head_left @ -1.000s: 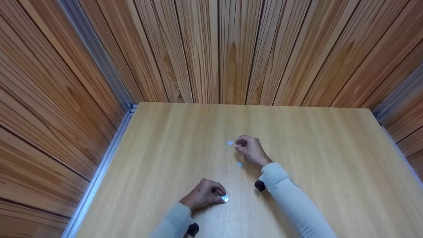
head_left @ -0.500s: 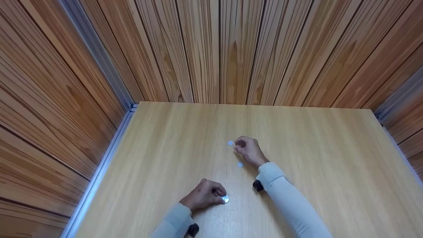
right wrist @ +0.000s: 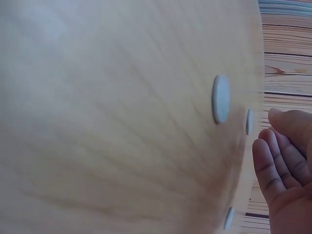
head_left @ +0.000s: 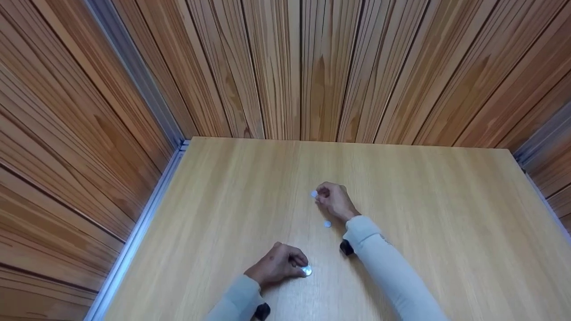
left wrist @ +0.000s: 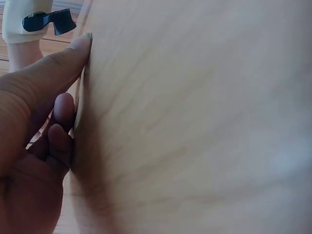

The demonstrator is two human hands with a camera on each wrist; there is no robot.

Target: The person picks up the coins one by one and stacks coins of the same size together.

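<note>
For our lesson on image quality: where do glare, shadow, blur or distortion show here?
Head view: the disc at the left grip gleams; left wrist view: shadow alongside that grip, tabletop grain soft; right wrist view: pale glare at upper left, tabletop edge bowed.

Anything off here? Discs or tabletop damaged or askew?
Nothing stands out. In the right wrist view, three pale round discs lie flat on the wood-grain tabletop; no spill shows. Fine scratches: too small to tell.

Nearest you, your left hand [head_left: 281, 264] pinches a small shiny disc [head_left: 307, 270]. Beyond, a pale round disc [head_left: 328, 224] lies flat on the table [head_left: 424, 214]; farthest, a third disc [head_left: 313, 194] lies by your right hand [head_left: 335, 200].
</note>
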